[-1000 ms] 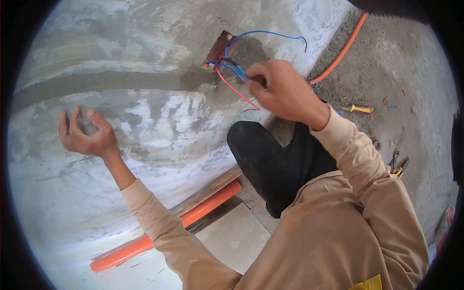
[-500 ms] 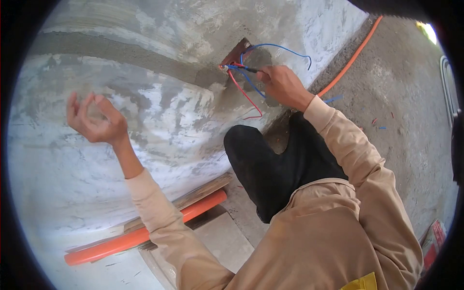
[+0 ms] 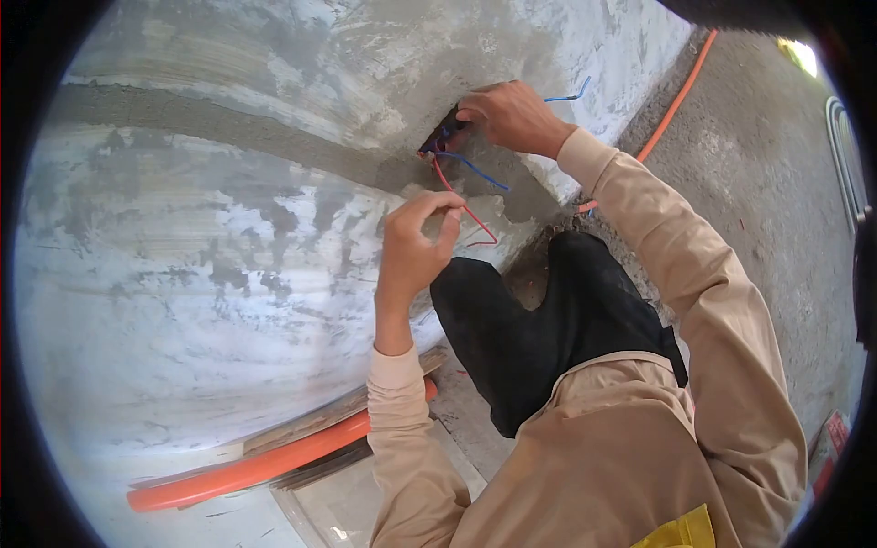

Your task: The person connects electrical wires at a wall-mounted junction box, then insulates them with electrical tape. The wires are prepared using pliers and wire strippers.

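Observation:
A recessed box [image 3: 427, 146] in the plastered wall has red and blue wires coming out of it. My right hand [image 3: 516, 117] is at the box's upper right edge, fingers bent into the opening; what they hold is hidden. One blue wire [image 3: 571, 97] sticks out beyond that hand, and another blue wire [image 3: 475, 171] hangs below it. My left hand [image 3: 418, 242] is beside the red wire [image 3: 475, 219], thumb and forefinger curved toward each other near it. Whether those fingertips grip the wire is unclear.
An orange pipe [image 3: 256, 466] and a wooden board [image 3: 311, 413] lie along the wall's foot at lower left. Another orange tube [image 3: 676, 105] runs over the rough floor at upper right. Grey coiled tubing [image 3: 842, 160] is at the far right.
My left hand has moved right, up to the red wire. My right hand has shifted up and left onto the box, and the dark-handled tool it held no longer shows.

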The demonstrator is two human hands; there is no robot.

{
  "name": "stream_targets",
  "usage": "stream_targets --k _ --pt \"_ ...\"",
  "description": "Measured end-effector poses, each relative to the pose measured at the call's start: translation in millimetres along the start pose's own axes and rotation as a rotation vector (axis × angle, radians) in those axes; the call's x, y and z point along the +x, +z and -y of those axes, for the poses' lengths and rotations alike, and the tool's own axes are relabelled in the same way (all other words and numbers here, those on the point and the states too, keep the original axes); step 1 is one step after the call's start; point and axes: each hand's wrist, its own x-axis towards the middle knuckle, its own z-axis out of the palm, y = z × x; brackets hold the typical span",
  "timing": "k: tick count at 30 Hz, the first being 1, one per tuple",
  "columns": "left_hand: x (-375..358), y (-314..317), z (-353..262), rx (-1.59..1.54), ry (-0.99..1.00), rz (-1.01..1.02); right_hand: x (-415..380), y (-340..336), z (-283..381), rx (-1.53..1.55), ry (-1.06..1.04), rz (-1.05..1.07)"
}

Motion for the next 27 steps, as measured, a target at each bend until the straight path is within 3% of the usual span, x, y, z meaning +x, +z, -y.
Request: stream_targets --k 5,11,17,20,23,26,27 --pt "11.8 16.5 1.6 -0.004 -0.231 -0.001 -0.9 7.1 -1.2 0.016 -0.002 -0.061" --pt "47.5 39.5 6.0 0.71 -0.244 0.179 -4.4 15.5 2.4 0.076 0.005 -0.143" --pt "58.5 55.2 18.6 0.927 -0.304 0.204 -4.1 16.2 4.9 0.088 0.028 -0.127" --pt "59.5 55.4 15.6 0.949 -0.311 0.222 -4.0 5.9 1.2 0.074 -0.043 -0.093" --pt "55.0 55.0 14.8 0.861 -0.309 0.216 -12.4 -6.8 5.9 -0.022 0.042 -0.252" --pt "53.9 57.7 12.0 0.844 -0.324 0.209 -21.0 -6.0 0.2 -0.018 -0.134 -0.301" --pt "53.5 57.9 11.2 0.844 -0.329 0.22 -24.0 -2.9 0.2 0.018 -0.082 -0.295"
